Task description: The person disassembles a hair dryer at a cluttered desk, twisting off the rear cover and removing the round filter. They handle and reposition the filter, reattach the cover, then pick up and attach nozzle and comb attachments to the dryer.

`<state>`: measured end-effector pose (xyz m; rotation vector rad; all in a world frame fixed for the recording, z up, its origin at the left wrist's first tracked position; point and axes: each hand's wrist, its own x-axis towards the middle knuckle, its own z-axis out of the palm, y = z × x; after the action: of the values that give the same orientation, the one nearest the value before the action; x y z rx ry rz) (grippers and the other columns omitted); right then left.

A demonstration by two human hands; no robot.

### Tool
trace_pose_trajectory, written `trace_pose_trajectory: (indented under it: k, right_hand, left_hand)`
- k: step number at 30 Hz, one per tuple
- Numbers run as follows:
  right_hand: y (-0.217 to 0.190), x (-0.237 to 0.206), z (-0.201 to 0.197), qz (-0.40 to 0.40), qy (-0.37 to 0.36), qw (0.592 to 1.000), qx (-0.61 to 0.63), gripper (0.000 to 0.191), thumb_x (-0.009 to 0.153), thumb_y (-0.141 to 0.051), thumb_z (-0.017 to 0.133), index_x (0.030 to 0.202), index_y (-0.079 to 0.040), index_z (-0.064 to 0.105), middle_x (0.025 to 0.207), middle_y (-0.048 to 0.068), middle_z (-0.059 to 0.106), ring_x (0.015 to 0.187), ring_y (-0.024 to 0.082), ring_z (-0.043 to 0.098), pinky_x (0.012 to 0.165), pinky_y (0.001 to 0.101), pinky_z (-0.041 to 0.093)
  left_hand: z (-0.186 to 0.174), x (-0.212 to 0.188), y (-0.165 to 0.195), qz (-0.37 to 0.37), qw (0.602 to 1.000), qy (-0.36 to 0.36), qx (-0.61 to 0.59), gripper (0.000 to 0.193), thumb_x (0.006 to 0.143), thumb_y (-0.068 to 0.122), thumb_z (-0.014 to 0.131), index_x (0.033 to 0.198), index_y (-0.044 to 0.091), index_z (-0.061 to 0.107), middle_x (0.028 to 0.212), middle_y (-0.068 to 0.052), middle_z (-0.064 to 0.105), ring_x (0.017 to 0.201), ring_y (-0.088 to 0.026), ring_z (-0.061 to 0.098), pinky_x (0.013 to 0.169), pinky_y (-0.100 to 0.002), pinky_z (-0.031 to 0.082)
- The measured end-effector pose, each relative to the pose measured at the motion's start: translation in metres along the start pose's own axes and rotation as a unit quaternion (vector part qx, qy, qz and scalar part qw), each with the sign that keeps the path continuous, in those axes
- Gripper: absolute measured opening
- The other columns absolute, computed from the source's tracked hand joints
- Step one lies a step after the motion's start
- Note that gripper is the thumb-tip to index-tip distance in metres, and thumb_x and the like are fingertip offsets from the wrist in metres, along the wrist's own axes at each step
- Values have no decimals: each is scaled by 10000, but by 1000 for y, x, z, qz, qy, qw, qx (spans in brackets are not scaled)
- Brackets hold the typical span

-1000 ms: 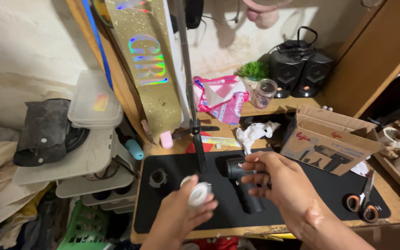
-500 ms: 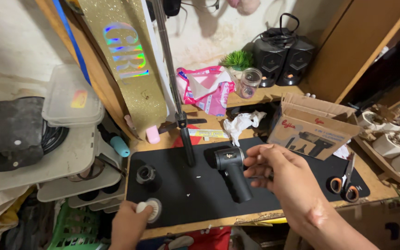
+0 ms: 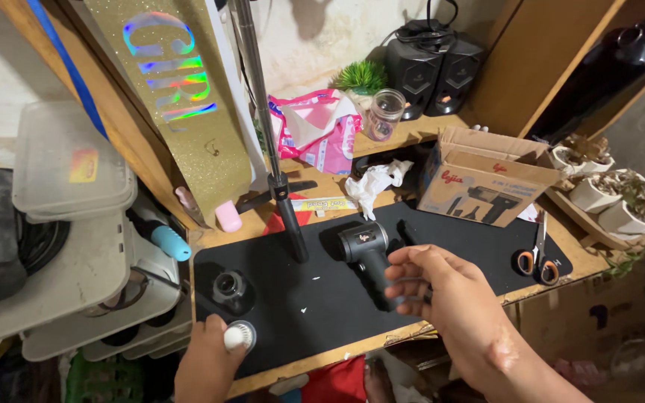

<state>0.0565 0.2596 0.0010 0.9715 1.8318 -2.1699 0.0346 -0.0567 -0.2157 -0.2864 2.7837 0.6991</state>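
While the left hand [image 3: 207,358] pinches a white disc [image 3: 239,335], the open right hand [image 3: 442,287] hovers over the handheld blower [image 3: 371,257].

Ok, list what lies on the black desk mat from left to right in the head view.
Small black round attachment → left hand setting down a white round attachment head → black tripod pole → black handheld blower → right hand → orange-handled scissors.
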Motion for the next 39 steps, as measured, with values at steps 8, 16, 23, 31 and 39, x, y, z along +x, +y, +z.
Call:
trace_pose_trajectory:
  k: [8,16,23,31,39]
  right_hand:
    - [0,-5,0,49,17,998,-19,349,990,-302,534,1030,9,689,954,114,684,873,225,660,770,383,525]
    - [-6,4,-30,77,3,997,-12,332,983,-292,539,1036,1,686,964,102,684,889,225,658,781,391,522]
    - [-12,26,-75,92,21,996,-5,326,1001,-276,522,1047,5,682,958,103,692,896,238,663,796,403,530]
    - [-18,41,-108,96,32,995,-9,331,1001,-276,525,1045,7,691,972,111,706,899,234,666,797,397,535]
    - [-18,39,-122,118,27,993,-16,325,1006,-296,523,1042,-11,675,972,95,690,906,218,660,800,389,531]
  left_hand:
    - [12,-23,25,-92,983,158,11,727,682,307,876,1197,64,425,1224,-198,457,1053,-402,652,806,-465,588]
    - [9,-47,91,183,967,168,-55,573,693,191,747,1214,119,521,1171,-197,503,1019,-409,599,812,-506,525]
    - [37,-50,154,183,982,49,6,615,783,280,702,1372,252,526,1103,-104,594,1086,-344,581,872,-484,487]
    - [54,-46,191,134,974,-159,96,691,909,474,627,1539,471,341,1344,-99,524,1282,-290,481,1000,-519,412]
    - [76,-35,207,68,972,-187,122,617,923,484,651,1473,474,372,1361,-110,475,1310,-325,496,1010,-500,477]
